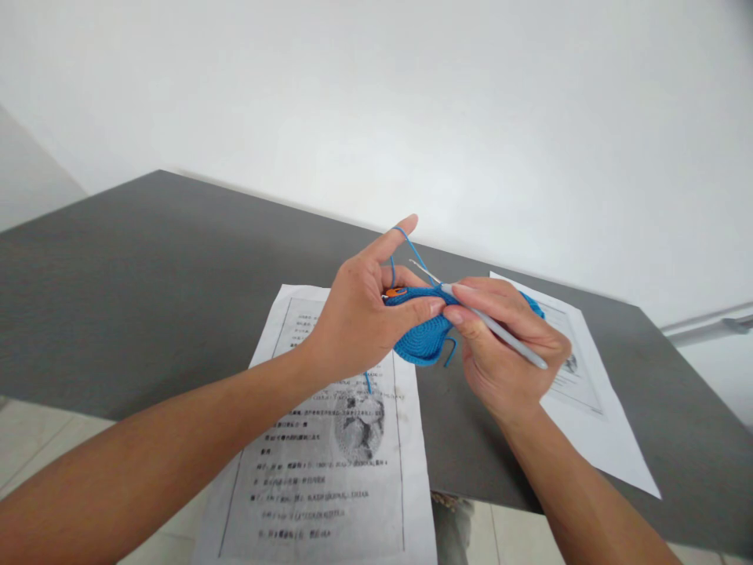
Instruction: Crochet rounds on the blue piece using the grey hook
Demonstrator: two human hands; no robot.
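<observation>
A round blue crochet piece point(422, 341) hangs between my hands, its upper edge pinched by the thumb and fingers of my left hand point(370, 306). Blue yarn point(416, 249) loops over that hand's raised index finger and runs down to the work. My right hand point(509, 337) grips a crochet hook point(511, 337) by its grey handle, the thin metal tip pointing up and left beside the yarn. An orange stitch marker point(396, 292) sits on the edge of the piece near my left palm. A short yarn tail dangles at the lower right of the piece.
A printed sheet point(318, 502) lies under my left arm and reaches past the grey table's point(147, 298) front edge. Another printed sheet point(594, 424) lies at the right, with some blue yarn point(533, 304) partly hidden behind my right hand. A white wall point(376, 118) stands behind the table.
</observation>
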